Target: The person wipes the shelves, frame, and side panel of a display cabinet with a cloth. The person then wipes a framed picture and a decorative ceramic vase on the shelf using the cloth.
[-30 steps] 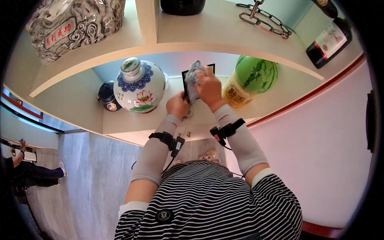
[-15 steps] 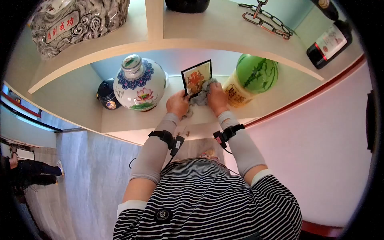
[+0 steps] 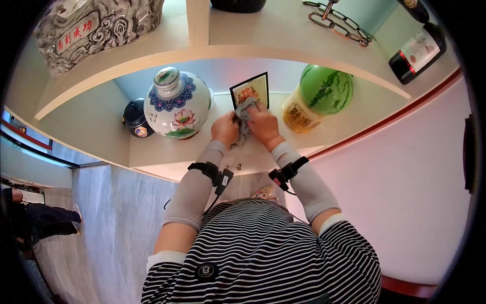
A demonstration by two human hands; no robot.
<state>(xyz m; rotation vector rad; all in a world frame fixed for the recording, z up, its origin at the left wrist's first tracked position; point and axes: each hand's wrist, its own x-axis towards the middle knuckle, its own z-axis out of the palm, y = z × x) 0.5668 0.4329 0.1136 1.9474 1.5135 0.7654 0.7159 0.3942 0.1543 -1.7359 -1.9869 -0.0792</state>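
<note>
A small black-framed picture [image 3: 259, 89] with a red and orange floral design stands tilted on the lower shelf. My left hand [image 3: 225, 128] is closed at its lower left corner, gripping the frame. A crumpled grey cloth [image 3: 244, 112] is bunched in my right hand [image 3: 264, 124], which presses it against the front of the picture. The cloth hides the picture's lower part and hangs down between both hands.
Left of my hands stand a lotus-painted porcelain jar [image 3: 174, 109] and a dark blue jar [image 3: 135, 119]. A green-topped container [image 3: 324, 91] is on the right. The upper shelf [image 3: 243, 50] holds a chain [image 3: 344, 28], a wine bottle [image 3: 417, 53] and a marbled ornament [image 3: 101, 30].
My right hand has moved left and slightly down with the cloth, from the picture's right edge across to its lower middle. My left hand has stayed nearly still.
</note>
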